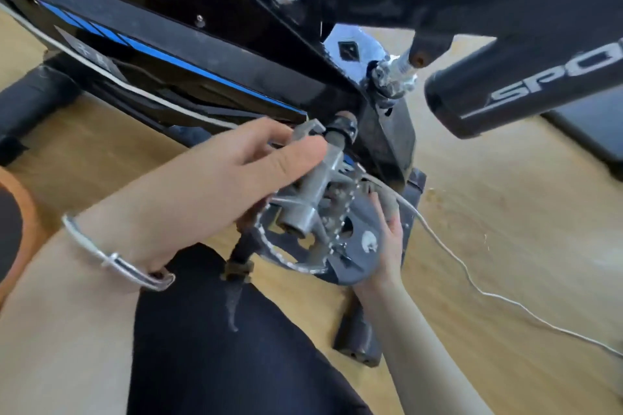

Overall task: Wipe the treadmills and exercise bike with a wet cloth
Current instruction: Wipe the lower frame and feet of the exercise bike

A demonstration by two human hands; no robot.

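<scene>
We see a light wooden floor [505,212] under a black exercise bike [188,54] with blue stripes, which fills the far left and top. One grey metal pedal [313,192] sits at centre. Our left hand [236,175], a silver bangle [114,259] on its wrist, reaches from the near left and curls its fingers round the pedal. Our right hand [387,246] comes from the near right, fingers together and flat against the pedal's dark toe cage [360,242]. One white cable [472,283] trails right. We cannot make out a cloth
</scene>
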